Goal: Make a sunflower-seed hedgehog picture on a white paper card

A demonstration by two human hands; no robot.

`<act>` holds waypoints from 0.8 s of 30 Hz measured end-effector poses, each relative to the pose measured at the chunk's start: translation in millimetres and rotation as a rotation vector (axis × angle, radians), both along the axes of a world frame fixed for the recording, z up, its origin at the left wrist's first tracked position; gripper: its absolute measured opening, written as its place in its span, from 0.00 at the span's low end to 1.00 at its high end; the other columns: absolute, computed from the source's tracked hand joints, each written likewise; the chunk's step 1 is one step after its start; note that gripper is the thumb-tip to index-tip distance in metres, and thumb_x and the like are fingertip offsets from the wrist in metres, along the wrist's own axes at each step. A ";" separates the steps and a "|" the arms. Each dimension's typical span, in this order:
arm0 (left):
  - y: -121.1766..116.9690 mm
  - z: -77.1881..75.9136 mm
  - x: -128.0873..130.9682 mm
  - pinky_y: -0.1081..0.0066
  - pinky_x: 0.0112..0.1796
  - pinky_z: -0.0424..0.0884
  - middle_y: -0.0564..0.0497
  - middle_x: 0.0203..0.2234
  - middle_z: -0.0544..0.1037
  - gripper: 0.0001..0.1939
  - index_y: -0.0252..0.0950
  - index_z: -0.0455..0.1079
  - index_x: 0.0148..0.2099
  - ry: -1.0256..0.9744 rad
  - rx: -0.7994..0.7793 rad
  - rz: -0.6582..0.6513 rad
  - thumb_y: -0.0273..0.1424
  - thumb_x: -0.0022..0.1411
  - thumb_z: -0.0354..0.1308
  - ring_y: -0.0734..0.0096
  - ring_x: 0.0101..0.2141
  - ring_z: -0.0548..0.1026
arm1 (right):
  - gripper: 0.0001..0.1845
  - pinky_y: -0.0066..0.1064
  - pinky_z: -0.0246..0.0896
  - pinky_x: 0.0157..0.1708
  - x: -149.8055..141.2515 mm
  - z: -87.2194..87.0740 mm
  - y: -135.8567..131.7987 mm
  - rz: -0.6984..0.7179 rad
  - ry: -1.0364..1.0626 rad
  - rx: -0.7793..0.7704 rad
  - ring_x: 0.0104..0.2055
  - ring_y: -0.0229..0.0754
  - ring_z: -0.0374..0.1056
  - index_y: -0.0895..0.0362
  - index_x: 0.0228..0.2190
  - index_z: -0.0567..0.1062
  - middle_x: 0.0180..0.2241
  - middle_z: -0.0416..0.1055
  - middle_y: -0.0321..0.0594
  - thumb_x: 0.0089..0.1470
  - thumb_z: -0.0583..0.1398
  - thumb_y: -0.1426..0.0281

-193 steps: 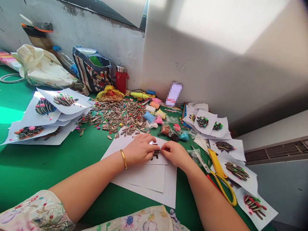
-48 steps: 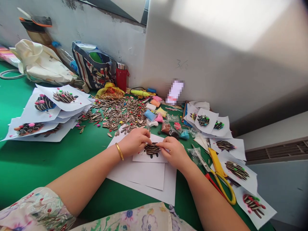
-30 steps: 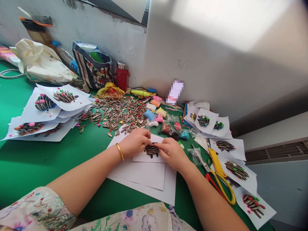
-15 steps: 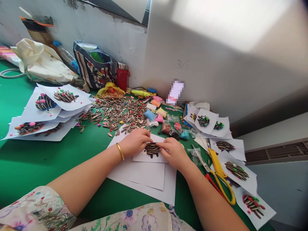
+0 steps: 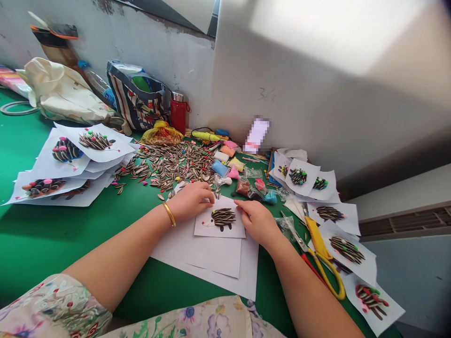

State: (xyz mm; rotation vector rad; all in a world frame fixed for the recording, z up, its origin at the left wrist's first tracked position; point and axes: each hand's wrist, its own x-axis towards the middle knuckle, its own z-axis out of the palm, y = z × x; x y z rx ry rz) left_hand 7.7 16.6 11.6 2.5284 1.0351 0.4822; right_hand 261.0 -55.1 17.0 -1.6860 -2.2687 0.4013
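A small white card [image 5: 207, 230] lies on larger white sheets [image 5: 225, 256], bearing a hedgehog picture [image 5: 223, 217] with sunflower seeds as its spines. It has dark oval feet and a small red nose. My left hand [image 5: 192, 202], with a gold bangle at the wrist, hovers at the card's upper left, its fingers loosely curled and slightly apart, with nothing visible in them. My right hand [image 5: 256, 220] is at the card's right edge, index finger stretched toward the upper right corner, holding nothing. Loose sunflower seeds [image 5: 179, 162] are heaped beyond my hands.
Coloured clay packets [image 5: 220, 168] lie behind the card. Yellow-handled scissors [image 5: 326, 270] and a yellow comb-like tool [image 5: 317, 237] are by my right forearm. Finished hedgehog cards [image 5: 347, 249] line the right; more papers [image 5: 88, 166] are stacked left. A red flask [image 5: 178, 115] stands near the wall.
My left hand has moved left and up off the seed hedgehog, uncovering its head. My right index finger has lifted from the seeds and shifted up toward the card's corner.
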 end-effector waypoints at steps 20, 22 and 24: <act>-1.9 6.8 0.2 0.68 0.42 0.64 0.52 0.34 0.80 0.06 0.39 0.77 0.32 0.007 -0.023 -0.018 0.25 0.55 0.59 0.65 0.40 0.75 | 0.21 0.38 0.65 0.52 -0.7 -0.7 -0.8 0.011 0.001 -0.001 0.50 0.45 0.70 0.54 0.49 0.78 0.48 0.77 0.41 0.59 0.54 0.77; 0.5 6.7 -1.3 0.69 0.39 0.66 0.52 0.31 0.81 0.07 0.38 0.76 0.33 -0.015 -0.034 0.069 0.24 0.55 0.57 0.66 0.36 0.76 | 0.20 0.39 0.66 0.52 0.2 -1.3 -0.6 0.015 0.007 0.003 0.49 0.46 0.70 0.54 0.49 0.78 0.48 0.78 0.41 0.59 0.53 0.77; 2.9 6.9 -2.3 0.69 0.38 0.68 0.52 0.32 0.81 0.09 0.38 0.77 0.37 -0.060 -0.056 0.144 0.26 0.57 0.56 0.66 0.35 0.76 | 0.20 0.40 0.66 0.51 1.5 -2.4 0.1 0.018 0.015 0.013 0.49 0.47 0.70 0.55 0.49 0.78 0.48 0.78 0.42 0.60 0.53 0.76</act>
